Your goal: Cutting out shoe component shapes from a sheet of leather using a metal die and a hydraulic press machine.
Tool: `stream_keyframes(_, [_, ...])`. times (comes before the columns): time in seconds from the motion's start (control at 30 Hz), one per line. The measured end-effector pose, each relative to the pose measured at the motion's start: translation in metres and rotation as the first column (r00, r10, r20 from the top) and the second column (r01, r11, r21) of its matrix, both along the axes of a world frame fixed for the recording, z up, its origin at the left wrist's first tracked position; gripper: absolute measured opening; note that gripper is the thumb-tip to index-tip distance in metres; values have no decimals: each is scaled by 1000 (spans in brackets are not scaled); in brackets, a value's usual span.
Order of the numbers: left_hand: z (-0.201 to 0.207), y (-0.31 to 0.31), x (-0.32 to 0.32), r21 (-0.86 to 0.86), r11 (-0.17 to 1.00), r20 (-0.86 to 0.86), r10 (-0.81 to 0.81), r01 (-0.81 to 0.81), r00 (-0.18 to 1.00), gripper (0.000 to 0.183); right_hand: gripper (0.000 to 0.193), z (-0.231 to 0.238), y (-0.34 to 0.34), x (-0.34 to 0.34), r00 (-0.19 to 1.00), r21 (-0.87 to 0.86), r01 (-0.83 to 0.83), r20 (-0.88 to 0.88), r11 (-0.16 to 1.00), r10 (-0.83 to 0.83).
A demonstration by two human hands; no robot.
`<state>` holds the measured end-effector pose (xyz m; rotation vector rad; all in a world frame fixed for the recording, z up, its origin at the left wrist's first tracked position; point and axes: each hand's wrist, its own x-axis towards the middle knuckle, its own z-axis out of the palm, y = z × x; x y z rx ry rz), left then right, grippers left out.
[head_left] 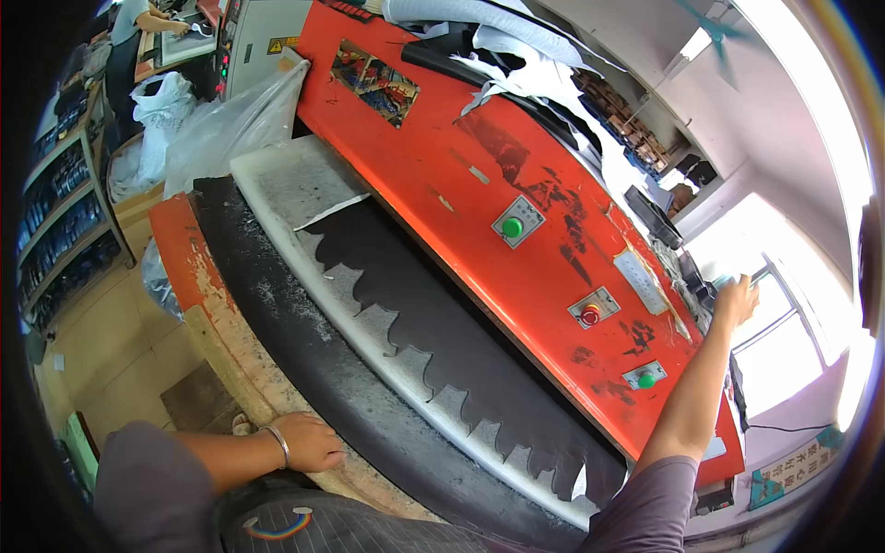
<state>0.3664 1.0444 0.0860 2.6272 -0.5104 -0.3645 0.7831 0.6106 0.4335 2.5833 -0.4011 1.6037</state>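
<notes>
My left hand (311, 442), with a bracelet at its wrist, rests with curled fingers on the worn wooden front edge (277, 401) of the machine's table. My right arm reaches up past the machine's right end. There my right hand (737, 300) is closed, against a bright window; a small pale bluish thing shows by its fingers, too washed out to name. Before me a black sheet (433, 332) with a scalloped cut edge lies on a white cutting board (267, 217), partly under the red machine beam (516, 157).
The beam carries green buttons (513, 228) and a red knob (590, 314). White and black material rolls (479, 14) lie on top. At left stand a shelf rack (69, 217) and plastic bags (166, 120). Another person (129, 23) works at the far left.
</notes>
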Motion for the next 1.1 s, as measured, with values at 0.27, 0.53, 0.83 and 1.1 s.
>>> stream_keyframes(0.27, [1,-6,8,-2,999,-54,-40,40,998,37,71,24,144,51,765,16,-268,-605,963,223])
stream_keyframes(0.53, [-13,5,-5,3,1000,27,4,-4,1000,32,57,2,156,27,774,114,-401,-488,909,403])
stream_keyframes(0.83, [-22,15,2,17,994,-22,-107,107,994,32,15,-71,228,-110,310,-194,-950,-468,246,828])
stream_keyframes(1.1, [-65,72,22,-574,799,-43,-251,182,967,22,21,-240,413,-133,-194,264,-964,-726,8,659])
